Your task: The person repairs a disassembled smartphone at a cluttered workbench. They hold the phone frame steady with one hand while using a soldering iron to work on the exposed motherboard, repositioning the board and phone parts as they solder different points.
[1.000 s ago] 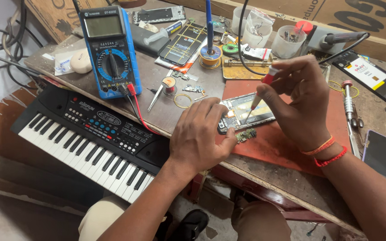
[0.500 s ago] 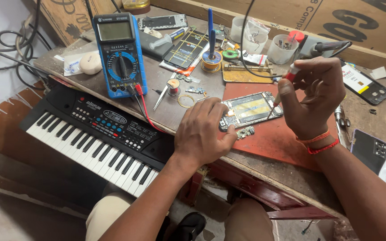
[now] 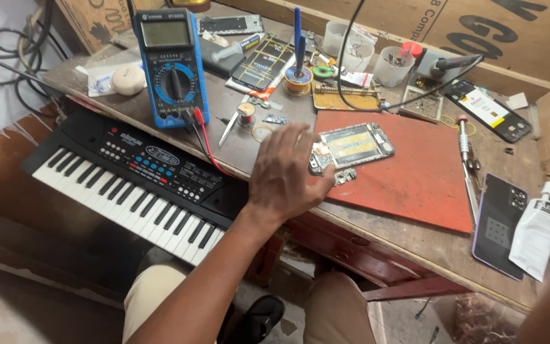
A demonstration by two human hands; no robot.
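My left hand (image 3: pixel 284 172) hovers over the bench edge with its fingers spread and nothing in it. Its thumb lies beside a small loose circuit piece (image 3: pixel 344 176). Just right of the fingertips an opened phone (image 3: pixel 354 143) with exposed insides lies on a red mat (image 3: pixel 415 185). My right hand is out of the picture; only a bit of the forearm shows at the bottom right corner.
A blue multimeter (image 3: pixel 172 67) with red and black leads stands at the back left, above a black electronic keyboard (image 3: pixel 135 185). A screwdriver (image 3: pixel 466 146), a dark phone (image 3: pixel 501 223), a white tube (image 3: pixel 533 236), a solder spool (image 3: pixel 297 79) and plastic cups (image 3: pixel 393 64) crowd the bench.
My right hand, which held a small tool over the opened phone, has pulled away to the right and out of view. My left hand has lifted and spread its fingers.
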